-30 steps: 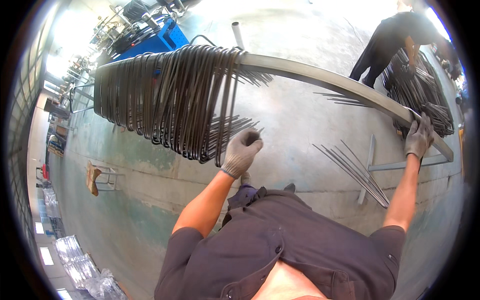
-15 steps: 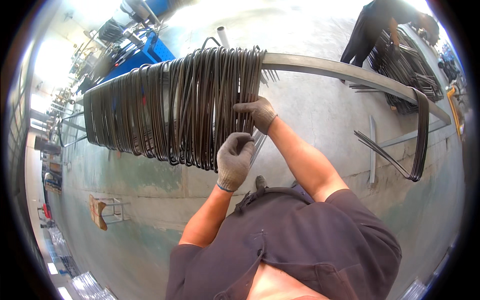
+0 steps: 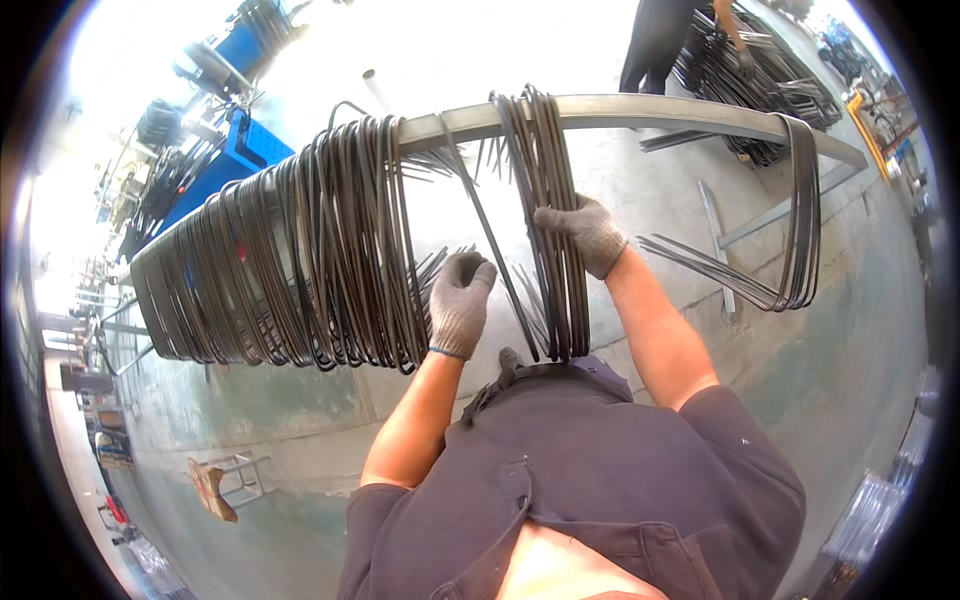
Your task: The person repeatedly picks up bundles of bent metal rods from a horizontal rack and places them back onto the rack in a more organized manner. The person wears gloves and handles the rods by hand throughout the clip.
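Long bent metal rods hang as narrow loops over a square steel rail (image 3: 640, 108). My right hand (image 3: 592, 235), in a grey knit glove, is closed round a bundle of bent rods (image 3: 548, 200), its thumb across the near side. A single bent rod (image 3: 480, 215) slants between this bundle and the large row of hanging rods (image 3: 300, 250) on the left. My left hand (image 3: 460, 308), gloved alike, is beside that row's right end. Its fingers curl loosely, with a gap to the thumb and nothing visible in them.
A few more bent rods (image 3: 802, 215) hang at the rail's right end. Beyond it a co-worker (image 3: 660, 45) stands by a pile of rods (image 3: 755, 85). A blue cart (image 3: 235, 150) stands at far left, and a small stool (image 3: 215, 488) at near left.
The bundle in my right hand has slid right along the rail, away from the large row, leaving a gap. One rod trails aslant in it. My left hand has come off the rods.
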A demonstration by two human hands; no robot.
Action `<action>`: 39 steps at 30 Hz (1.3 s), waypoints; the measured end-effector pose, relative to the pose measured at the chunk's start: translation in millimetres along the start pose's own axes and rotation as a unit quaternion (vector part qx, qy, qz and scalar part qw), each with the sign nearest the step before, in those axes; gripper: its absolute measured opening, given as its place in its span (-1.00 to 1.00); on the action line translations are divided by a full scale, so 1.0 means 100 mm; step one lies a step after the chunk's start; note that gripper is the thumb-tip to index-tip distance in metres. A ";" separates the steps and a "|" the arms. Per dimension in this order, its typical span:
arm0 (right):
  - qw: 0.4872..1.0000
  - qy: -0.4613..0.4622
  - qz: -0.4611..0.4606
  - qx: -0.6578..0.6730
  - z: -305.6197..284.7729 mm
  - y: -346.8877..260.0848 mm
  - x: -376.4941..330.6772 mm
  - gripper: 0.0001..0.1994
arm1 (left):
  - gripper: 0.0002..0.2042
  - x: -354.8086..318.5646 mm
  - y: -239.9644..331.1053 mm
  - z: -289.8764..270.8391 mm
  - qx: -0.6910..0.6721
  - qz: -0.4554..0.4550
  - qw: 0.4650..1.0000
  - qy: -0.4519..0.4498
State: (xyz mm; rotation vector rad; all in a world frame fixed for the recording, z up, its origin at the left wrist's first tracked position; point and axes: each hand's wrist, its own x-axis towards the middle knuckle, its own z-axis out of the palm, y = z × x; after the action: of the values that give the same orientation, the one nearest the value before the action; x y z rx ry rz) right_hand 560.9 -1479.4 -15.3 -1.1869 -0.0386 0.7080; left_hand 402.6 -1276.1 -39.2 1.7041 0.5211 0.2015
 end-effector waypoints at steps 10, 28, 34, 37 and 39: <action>0.987 0.088 -0.025 -0.132 -0.01 -0.10 -0.01 -0.65 | -0.72 0.18 0.38 0.67 -0.118 -0.121 0.978 -0.126; 0.968 0.093 -0.025 -0.231 -0.38 0.08 0.08 -0.71 | -0.70 0.28 -0.25 0.90 -0.245 -0.174 0.927 -0.225; 0.985 0.028 -0.014 -0.169 -0.54 0.01 0.12 -0.74 | -0.71 0.44 -0.06 0.93 -0.128 -0.141 0.965 -0.181; 0.990 0.019 -0.014 -0.140 -0.56 0.00 0.04 -0.73 | -0.64 0.46 0.19 0.92 -0.096 -0.131 0.980 -0.119; 0.994 0.015 -0.001 -0.108 -0.56 -0.08 -0.02 -0.71 | -0.58 0.52 0.44 0.83 -0.112 -0.132 0.979 -0.107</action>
State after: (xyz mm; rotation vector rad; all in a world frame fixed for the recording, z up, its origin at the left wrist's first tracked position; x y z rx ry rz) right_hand 584.6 -1528.4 -30.2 -1.4049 -0.0936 0.6980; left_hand 492.6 -1331.6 -21.5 1.4005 0.5353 -0.1112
